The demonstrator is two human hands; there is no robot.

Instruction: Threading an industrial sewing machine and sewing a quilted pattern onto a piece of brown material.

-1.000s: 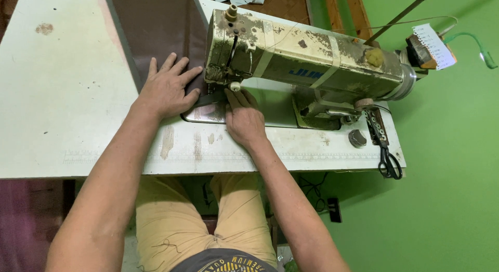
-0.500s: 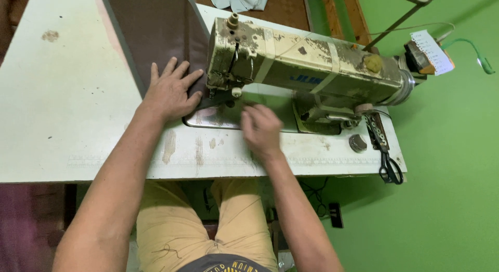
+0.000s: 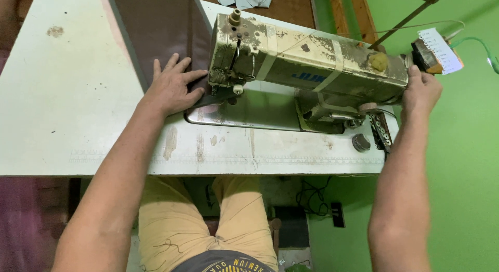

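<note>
L hand [image 3: 174, 90] lying flat, fingers spread, pressing dark brown fabric [image 3: 161, 27] beside worn cream sewing machine [image 3: 312, 69]. R hand [image 3: 421, 92] cupping machine's round end wheel; grip unclear.

Bright, even light fills the frame, with soft shadows only under the table [image 3: 62, 121] at the bottom. A mild sheen shows on the metal plate at centre. Focus is sharp mid-frame; the forearms at the lower edge look slightly soft and stretched.
</note>
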